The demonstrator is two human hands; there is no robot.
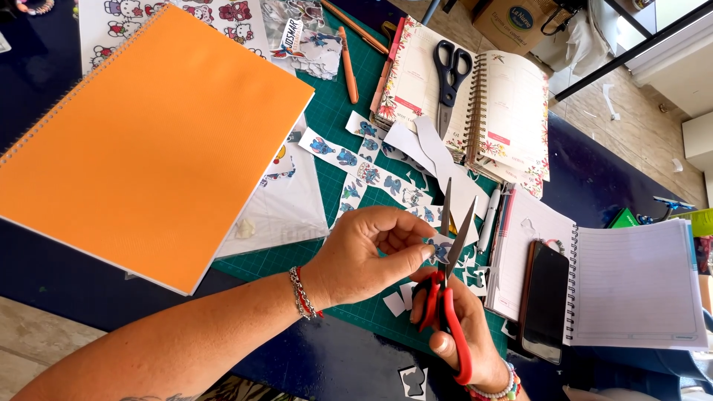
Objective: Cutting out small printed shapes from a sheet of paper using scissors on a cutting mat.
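A: Going from the left edge of the desk [44,297], the big orange spiral pad [141,141] lies aslant, well clear of the cutting. Then the left hand [364,256]: its fingers [412,256] are closed in a pinch on a small blue character sticker [440,249], held above the green cutting mat [334,119] near its front edge.

B: And just right of that, the right hand [464,338] grips the red-handled scissors [448,297], fingers through the loops, blades parted around the sticker's edge.

A: A clean cut probably wants the paper fed deep into the blades, where they bite steadily, with the left hand turning the sticker rather than the scissors swinging.

B: The pinching fingertips sit close to the blade, so they look like the thing to watch. Short snips around the outline seem safer.

A: Further right, a phone [544,301] rests on an open lined notebook [631,286]; black scissors [448,74] lie on the planner [512,111] toward the far edge.
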